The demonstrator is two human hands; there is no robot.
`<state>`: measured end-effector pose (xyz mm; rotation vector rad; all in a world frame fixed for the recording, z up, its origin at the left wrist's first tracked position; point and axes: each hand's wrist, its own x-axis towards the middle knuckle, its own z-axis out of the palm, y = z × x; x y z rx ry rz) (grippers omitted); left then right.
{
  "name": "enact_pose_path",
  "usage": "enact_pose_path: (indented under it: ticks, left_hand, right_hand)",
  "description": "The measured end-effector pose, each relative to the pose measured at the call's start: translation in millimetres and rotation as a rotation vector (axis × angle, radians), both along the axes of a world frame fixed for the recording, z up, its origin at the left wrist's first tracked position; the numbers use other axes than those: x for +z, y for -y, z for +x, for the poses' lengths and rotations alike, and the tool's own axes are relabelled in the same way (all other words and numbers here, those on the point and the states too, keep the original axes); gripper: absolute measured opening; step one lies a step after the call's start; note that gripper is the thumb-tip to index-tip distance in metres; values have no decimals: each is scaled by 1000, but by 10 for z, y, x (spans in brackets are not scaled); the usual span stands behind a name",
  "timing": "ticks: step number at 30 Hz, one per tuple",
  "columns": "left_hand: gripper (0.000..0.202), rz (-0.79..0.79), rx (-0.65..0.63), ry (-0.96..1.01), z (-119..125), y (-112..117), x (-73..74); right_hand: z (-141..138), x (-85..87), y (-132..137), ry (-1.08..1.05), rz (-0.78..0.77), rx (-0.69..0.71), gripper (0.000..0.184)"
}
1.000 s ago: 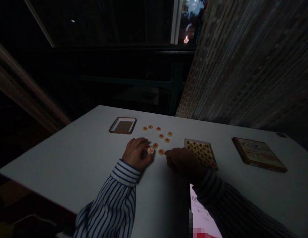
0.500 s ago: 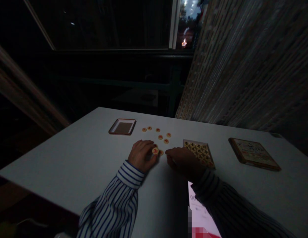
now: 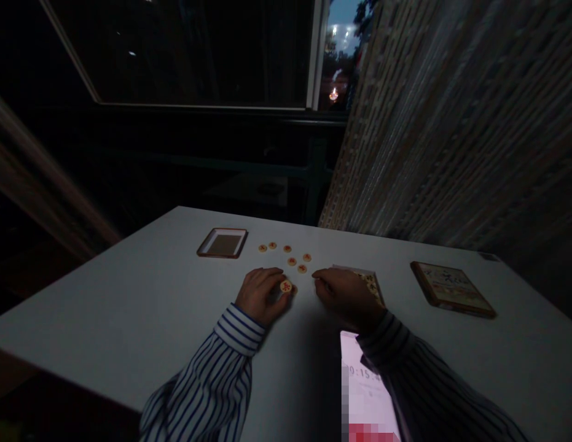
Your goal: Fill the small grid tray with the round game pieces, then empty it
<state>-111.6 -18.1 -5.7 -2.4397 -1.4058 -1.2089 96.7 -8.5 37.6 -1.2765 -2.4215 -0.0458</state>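
Observation:
My left hand (image 3: pixel 260 296) rests on the white table (image 3: pixel 129 307), fingers curled round a round wooden game piece with a red mark (image 3: pixel 286 286). My right hand (image 3: pixel 343 298) lies in shadow just to its right, fingers pinched together at the tip; what they hold is too dark to make out. It covers part of a small open box of dark-marked pieces (image 3: pixel 371 283). Several loose red-marked pieces (image 3: pixel 291 261) lie on the table just beyond both hands.
An empty brown-rimmed box tray (image 3: pixel 222 242) sits at the back left of the pieces. A flat printed box lid (image 3: pixel 451 288) lies at the right. A lit phone screen (image 3: pixel 366 387) is under my right forearm. A woven blind hangs at the right.
My left hand has kept its piece while both hands drew closer together. My right hand slid over the box of pieces. The camera tilted, so everything sits lower and further left.

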Motion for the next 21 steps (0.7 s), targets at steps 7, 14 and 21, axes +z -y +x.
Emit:
enact_pose_path:
  ticks: [7, 14, 21]
  left_hand:
    - [24, 4, -17, 8, 25, -18, -20]
    - [26, 44, -48, -2, 42, -48, -98]
    - [25, 32, -63, -39, 91, -51, -114]
  right_hand:
    - [180, 260, -22, -92, -24, -91, 27]
    - [391, 346, -70, -148, -47, -115, 26]
    - [487, 385, -90, -24, -87, -146, 30]
